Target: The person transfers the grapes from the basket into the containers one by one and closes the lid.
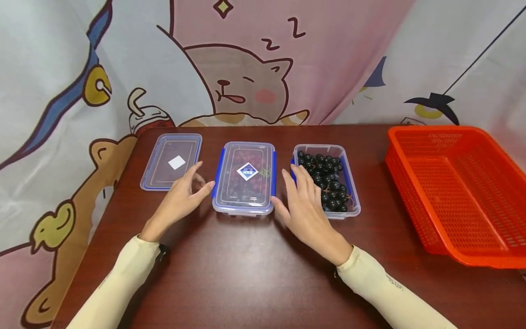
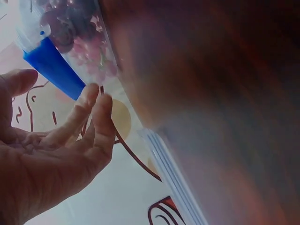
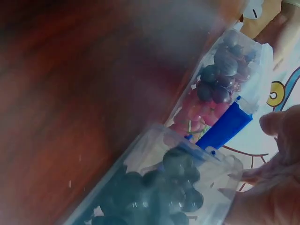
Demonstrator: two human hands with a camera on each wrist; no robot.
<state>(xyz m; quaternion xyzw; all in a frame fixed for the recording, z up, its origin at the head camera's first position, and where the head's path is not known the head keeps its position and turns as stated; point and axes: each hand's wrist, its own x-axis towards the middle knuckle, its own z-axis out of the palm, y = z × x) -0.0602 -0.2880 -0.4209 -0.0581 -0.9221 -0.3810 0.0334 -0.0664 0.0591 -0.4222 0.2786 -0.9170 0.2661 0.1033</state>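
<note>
In the middle of the table, a clear plastic food box has its lid on. Red and dark grapes show through its wall, and its blue side clips lie down along the sides. My left hand is at the box's left side, fingers loosely bent, thumb tip close to the clip. On the other side my right hand spreads its fingers, thumb by the right clip; whether either thumb touches, I cannot tell. Right fingers partly cover an open box of black grapes.
A loose clear lid with a white label lies flat at the back left. An orange-red plastic basket takes up the right side of the table. Behind the brown table hangs a printed curtain.
</note>
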